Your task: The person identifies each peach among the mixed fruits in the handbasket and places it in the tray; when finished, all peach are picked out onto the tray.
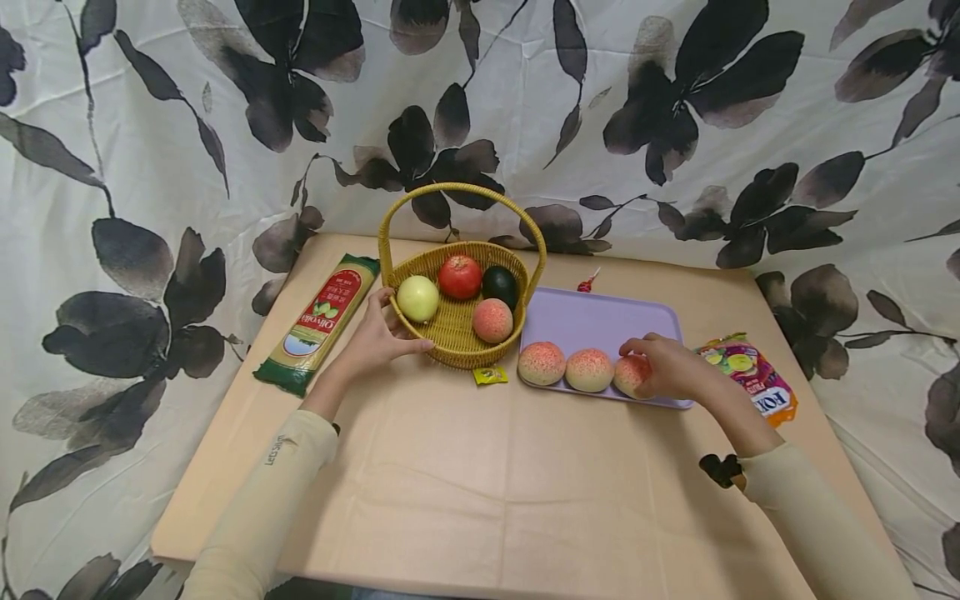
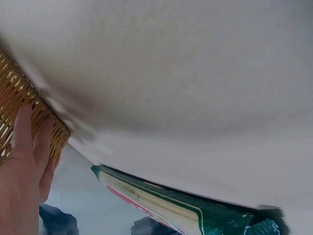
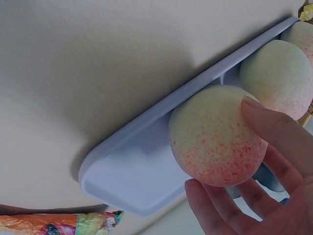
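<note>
My left hand [image 1: 386, 333] rests against the left side of a yellow wicker basket [image 1: 450, 360], its fingers laid along the outer weave in the left wrist view. Inside the basket are a pale green round fruit [image 1: 417, 299], a red tomato-like fruit [image 1: 460, 277], a dark green oval fruit [image 1: 500, 286] and a pink peach [image 1: 492, 321]. My right hand [image 1: 663, 367] grips a pink-speckled pale peach [image 3: 217, 137] between thumb and fingers, over the right part of a lilac tray [image 1: 600, 312]. Two similar peaches, one at the left [image 1: 542, 363] and one in the middle [image 1: 588, 370], sit along the tray's front edge.
A green-ended noodle packet [image 1: 322, 321] lies left of the basket. A small yellow wrapped sweet [image 1: 491, 376] is in front of it. Behind the tray lies a red lollipop [image 1: 588, 282]; a purple and orange candy bag [image 1: 753, 375] lies to its right. Floral cloth hangs behind the table.
</note>
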Demonstrator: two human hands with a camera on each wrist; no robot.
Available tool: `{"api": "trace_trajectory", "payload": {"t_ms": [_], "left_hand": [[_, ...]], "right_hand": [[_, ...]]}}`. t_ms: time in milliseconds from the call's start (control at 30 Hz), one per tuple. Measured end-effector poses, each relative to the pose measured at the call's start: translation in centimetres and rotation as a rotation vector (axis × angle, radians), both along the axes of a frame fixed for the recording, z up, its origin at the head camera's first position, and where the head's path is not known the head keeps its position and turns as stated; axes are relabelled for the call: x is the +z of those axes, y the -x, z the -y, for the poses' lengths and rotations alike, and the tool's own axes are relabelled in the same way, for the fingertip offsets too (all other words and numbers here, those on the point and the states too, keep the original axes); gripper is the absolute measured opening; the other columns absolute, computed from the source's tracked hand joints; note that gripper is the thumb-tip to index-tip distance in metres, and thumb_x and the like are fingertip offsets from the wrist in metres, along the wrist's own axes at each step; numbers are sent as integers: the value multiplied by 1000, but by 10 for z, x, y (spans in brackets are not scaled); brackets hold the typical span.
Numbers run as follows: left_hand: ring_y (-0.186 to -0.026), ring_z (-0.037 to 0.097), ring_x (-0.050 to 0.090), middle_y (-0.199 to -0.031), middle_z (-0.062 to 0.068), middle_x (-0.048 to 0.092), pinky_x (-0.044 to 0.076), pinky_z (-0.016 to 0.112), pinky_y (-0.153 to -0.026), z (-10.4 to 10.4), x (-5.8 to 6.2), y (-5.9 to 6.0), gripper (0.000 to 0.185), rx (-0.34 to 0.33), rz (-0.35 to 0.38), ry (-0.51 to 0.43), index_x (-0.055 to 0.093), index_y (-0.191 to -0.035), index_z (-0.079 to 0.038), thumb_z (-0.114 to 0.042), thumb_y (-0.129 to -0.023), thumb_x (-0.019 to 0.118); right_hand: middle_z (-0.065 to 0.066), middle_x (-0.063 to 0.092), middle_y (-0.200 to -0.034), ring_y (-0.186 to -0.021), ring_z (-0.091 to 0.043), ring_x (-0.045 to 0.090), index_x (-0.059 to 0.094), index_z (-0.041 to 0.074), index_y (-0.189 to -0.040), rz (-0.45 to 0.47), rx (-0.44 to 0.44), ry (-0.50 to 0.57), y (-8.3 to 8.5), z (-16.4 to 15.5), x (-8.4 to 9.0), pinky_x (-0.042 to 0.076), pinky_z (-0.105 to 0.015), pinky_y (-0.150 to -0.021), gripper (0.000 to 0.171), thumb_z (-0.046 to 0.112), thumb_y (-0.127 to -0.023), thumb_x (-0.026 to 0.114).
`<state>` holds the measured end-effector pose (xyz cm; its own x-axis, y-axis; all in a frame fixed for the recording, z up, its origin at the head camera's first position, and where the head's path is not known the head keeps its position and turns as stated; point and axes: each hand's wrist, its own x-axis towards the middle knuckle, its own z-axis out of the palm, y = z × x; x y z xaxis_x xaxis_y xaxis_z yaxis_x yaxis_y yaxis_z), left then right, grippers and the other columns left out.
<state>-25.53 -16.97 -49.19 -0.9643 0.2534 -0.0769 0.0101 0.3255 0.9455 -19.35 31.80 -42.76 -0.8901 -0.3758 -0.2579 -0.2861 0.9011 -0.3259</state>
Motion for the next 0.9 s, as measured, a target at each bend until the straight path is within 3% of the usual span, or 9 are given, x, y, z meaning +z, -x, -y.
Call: {"api": "trace_trajectory", "payload": {"t_ms": [200, 500, 667, 900], "left_hand": [[-158, 36, 26, -169, 19, 6, 34, 50, -126, -2, 3, 0, 126, -2, 21, 3, -3, -161, -11, -23, -80, 93], [-158, 39, 25, -168, 25, 6, 32, 52, -127, -8, 27, -9, 120, -14, 48, 2, 0, -159, -3, -14, -82, 90], [-158, 38, 26, -169, 22, 5, 33, 52, -126, -6, 16, -5, 123, -9, 41, -5, -2, -160, -7, -17, -81, 91], [-157, 36, 30, -169, 20, 6, 36, 50, -125, 0, 2, -1, 126, 0, -4, 22, -1, -161, -12, -27, -79, 94]], "right_hand": [[-24, 64, -119, -102, -35, 62, 66, 5, -128, 6, -7, -14, 0, -1, 1, 58, -59, -90, 62, 14, -72, 91], [-29, 61, -123, -100, -36, 62, 65, 3, -130, -3, -13, -8, -1, -2, 5, 59, -60, -88, 65, 14, -71, 90], [-31, 59, -127, -102, -37, 61, 64, 4, -130, -38, 7, -2, 2, 6, 20, 59, -54, -84, 61, 13, -76, 89], [-26, 56, -138, -124, -44, 59, 62, 9, -137, -64, 50, -16, 12, 48, 56, 55, -63, -98, 57, 15, -85, 85]]}}
